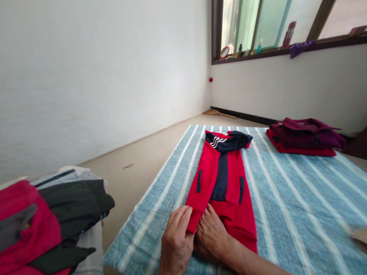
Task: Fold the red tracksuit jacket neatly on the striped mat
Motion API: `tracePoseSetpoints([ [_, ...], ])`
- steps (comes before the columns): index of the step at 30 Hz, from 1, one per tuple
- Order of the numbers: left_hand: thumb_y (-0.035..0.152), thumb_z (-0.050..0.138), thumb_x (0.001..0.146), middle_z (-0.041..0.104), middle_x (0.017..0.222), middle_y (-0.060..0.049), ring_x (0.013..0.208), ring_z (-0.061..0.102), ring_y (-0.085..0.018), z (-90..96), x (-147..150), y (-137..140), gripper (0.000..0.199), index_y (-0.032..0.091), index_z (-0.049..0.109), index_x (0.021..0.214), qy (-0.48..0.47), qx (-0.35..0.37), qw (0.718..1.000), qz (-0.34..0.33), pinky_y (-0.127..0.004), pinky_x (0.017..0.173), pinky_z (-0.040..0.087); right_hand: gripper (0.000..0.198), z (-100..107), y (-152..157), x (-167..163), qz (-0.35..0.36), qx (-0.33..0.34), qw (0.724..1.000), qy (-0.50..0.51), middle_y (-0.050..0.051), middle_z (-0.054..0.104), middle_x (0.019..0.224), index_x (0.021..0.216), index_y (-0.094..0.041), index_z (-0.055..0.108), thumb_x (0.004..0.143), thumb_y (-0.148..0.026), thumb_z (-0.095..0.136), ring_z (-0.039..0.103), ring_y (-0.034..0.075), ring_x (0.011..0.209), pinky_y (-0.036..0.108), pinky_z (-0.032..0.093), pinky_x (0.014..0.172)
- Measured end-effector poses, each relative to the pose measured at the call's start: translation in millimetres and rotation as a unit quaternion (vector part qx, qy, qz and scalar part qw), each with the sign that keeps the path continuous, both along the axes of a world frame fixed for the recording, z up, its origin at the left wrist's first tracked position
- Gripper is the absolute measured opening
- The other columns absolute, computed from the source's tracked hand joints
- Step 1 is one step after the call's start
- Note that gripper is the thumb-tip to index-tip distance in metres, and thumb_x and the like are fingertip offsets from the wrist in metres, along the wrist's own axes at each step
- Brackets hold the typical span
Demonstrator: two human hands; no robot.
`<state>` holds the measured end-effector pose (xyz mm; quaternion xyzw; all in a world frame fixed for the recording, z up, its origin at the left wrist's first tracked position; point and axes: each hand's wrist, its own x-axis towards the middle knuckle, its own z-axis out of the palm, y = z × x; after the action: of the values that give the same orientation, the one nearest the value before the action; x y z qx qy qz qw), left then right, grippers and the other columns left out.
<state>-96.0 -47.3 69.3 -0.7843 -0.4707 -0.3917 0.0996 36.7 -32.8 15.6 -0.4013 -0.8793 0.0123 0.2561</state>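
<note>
A red jacket (233,187) with navy panels and white stripes at the shoulder lies lengthwise before me, its collar end away from me. My left hand (177,235) pinches the lower left edge of the red cloth between thumb and fingers. Just to the right, my right hand (210,231) reaches in at the near end, its fingers closed at the cloth and partly hidden by it. Beneath the jacket is a blue and white striped sheet (169,191).
Folded maroon and red clothes (306,137) are stacked at the far right of the sheet. A heap of dark and pink clothes (77,202) sits at the left, beyond a strip of tiled floor (137,152). A straw broom (219,113) lies by the far wall.
</note>
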Motion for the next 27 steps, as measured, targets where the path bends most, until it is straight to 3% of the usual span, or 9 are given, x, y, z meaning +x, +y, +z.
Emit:
tracePoseSetpoints([
  [5, 0.021, 0.047, 0.091, 0.070, 0.094, -0.010, 0.088, 0.067, -0.020, 12.0, 2, 1, 0.022, 0.017, 0.064, 0.105, -0.034, -0.016, 0.999, 0.000, -0.029, 0.081, 0.056, 0.054, 12, 3, -2, -0.019, -0.039, 0.999, 0.028, 0.018, 0.054, 0.125, 0.131, -0.011, 0.047, 0.084, -0.038, 0.050, 0.047, 0.032, 0.114, 0.051, 0.031, 0.102],
  [10, 0.026, 0.043, 0.093, 0.071, 0.090, -0.009, 0.081, 0.069, -0.017, 17.3, 2, 2, 0.024, 0.015, 0.063, 0.102, -0.053, -0.024, 0.998, 0.022, -0.025, 0.076, 0.057, 0.052, 32, 7, -3, -0.029, -0.094, 0.995, 0.014, 0.016, 0.054, 0.122, 0.130, -0.016, 0.048, 0.085, -0.042, 0.050, 0.045, 0.032, 0.113, 0.049, 0.033, 0.098],
  [14, 0.026, 0.044, 0.093, 0.072, 0.091, -0.008, 0.081, 0.069, -0.017, 18.1, 2, 2, 0.025, 0.014, 0.064, 0.101, -0.058, -0.027, 0.998, 0.020, -0.024, 0.077, 0.057, 0.054, 31, 4, -6, -0.034, -0.102, 0.994, -0.005, 0.020, 0.054, 0.123, 0.125, -0.010, 0.053, 0.084, -0.045, 0.049, 0.043, 0.036, 0.117, 0.053, 0.030, 0.101],
  [18, 0.025, 0.047, 0.092, 0.071, 0.094, -0.010, 0.085, 0.069, -0.018, 15.7, 3, 1, 0.023, 0.013, 0.064, 0.103, -0.039, -0.018, 0.999, 0.018, -0.026, 0.081, 0.056, 0.060, 25, 1, -9, -0.029, -0.088, 0.996, -0.010, 0.024, 0.051, 0.128, 0.132, -0.005, 0.046, 0.085, -0.043, 0.048, 0.042, 0.039, 0.120, 0.057, 0.030, 0.101],
  [24, 0.018, 0.046, 0.090, 0.070, 0.102, -0.011, 0.096, 0.067, -0.020, 5.0, 1, -1, 0.026, 0.014, 0.061, 0.111, 0.029, -0.008, 0.999, -0.014, -0.028, 0.084, 0.055, 0.058, 18, -4, -15, -0.015, -0.030, 0.999, 0.011, 0.015, 0.043, 0.140, 0.143, -0.019, 0.033, 0.086, -0.025, 0.046, 0.038, 0.035, 0.126, 0.062, 0.025, 0.103],
  [27, 0.017, 0.045, 0.090, 0.069, 0.103, -0.011, 0.097, 0.066, -0.020, 3.4, -1, -2, 0.027, 0.015, 0.059, 0.113, 0.057, -0.009, 0.998, -0.021, -0.029, 0.085, 0.055, 0.061, 9, -11, -20, -0.037, 0.016, 0.999, 0.021, 0.015, 0.042, 0.141, 0.145, -0.018, 0.028, 0.087, -0.021, 0.046, 0.038, 0.034, 0.127, 0.061, 0.028, 0.103],
])
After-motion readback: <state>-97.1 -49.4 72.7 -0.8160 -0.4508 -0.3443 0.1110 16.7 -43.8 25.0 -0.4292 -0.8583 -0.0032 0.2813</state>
